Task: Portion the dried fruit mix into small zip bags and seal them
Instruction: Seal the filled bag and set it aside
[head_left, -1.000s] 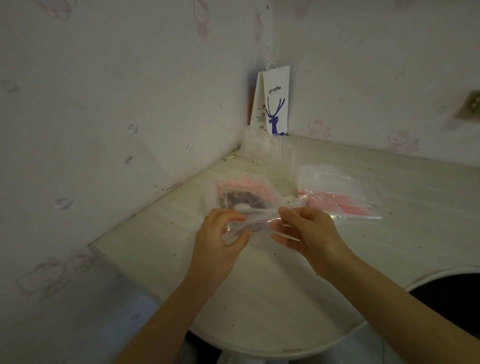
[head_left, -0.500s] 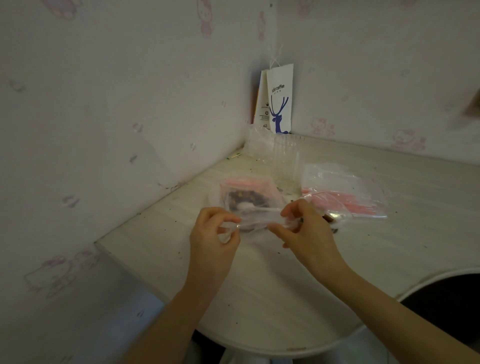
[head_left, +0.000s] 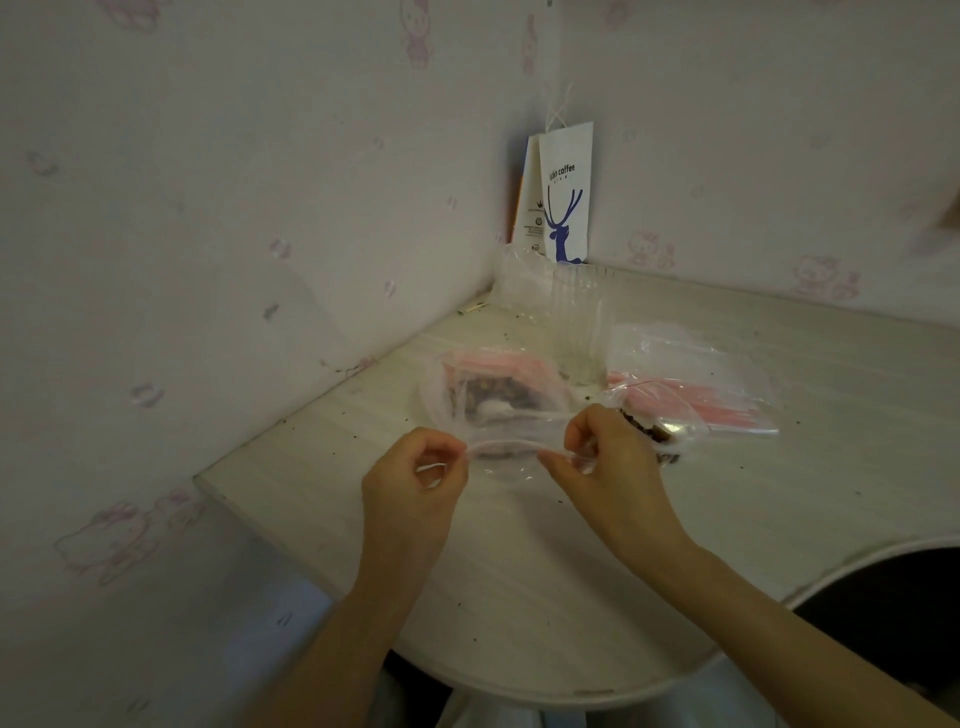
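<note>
A small clear zip bag (head_left: 506, 460) is stretched between my two hands just above the table. My left hand (head_left: 415, 480) pinches its left end and my right hand (head_left: 605, 460) pinches its right end. Behind it lies a larger clear bag with a pink strip (head_left: 493, 387) holding the dark dried fruit mix. To the right lies a stack of flat zip bags with pink strips (head_left: 696, 400). Some dark fruit (head_left: 652, 434) shows just beyond my right hand, in clear plastic.
The pale table (head_left: 519, 571) fits into a wall corner and carries dark crumbs. A white paper bag with a blue deer (head_left: 563, 200) stands in the corner behind crumpled clear plastic (head_left: 566, 317). A dark round cut-out (head_left: 893, 603) lies at the right edge.
My hands have moved apart along the small bag's top, the left going left and the right going right. The bag is now pulled out wider between them.
</note>
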